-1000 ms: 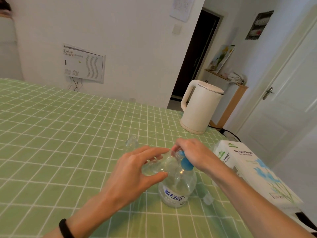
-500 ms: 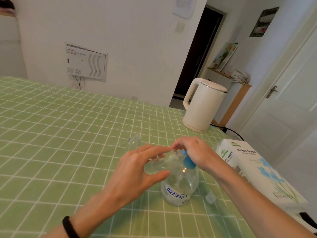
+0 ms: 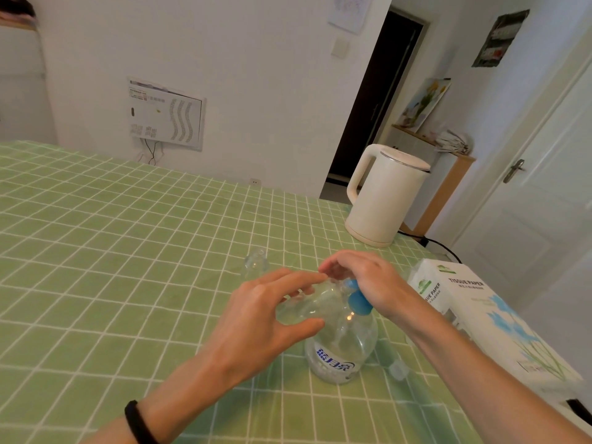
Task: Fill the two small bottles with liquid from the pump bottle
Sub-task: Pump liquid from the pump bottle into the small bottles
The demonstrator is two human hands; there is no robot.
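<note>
One surface point(image 3: 96, 251) under a green checked cloth carries everything. Largest on it: a white tissue paper box point(image 3: 480, 318) at the right edge, then a cream electric kettle point(image 3: 382, 200) at the far right corner, lid down, well apart from the hands.

Clear pump bottle point(image 3: 341, 350) stands upright near the front, blue label facing the camera, blue pump head on top. Right hand point(image 3: 368, 280) lies over the pump head, fingers curled down on it; grip closed around the pump top.

Left hand point(image 3: 256, 328) holds a small clear bottle point(image 3: 307, 307) tilted on its side, mouth towards the pump spout; thumb below, fingers on top, grip closed on it. Black band on that wrist. Fill level not readable.

Second small bottle point(image 3: 255, 264) stands upright on the cloth, beyond the left hand, apart from it. A small clear cap point(image 3: 397, 370) lies just right of the pump bottle's base.
</note>
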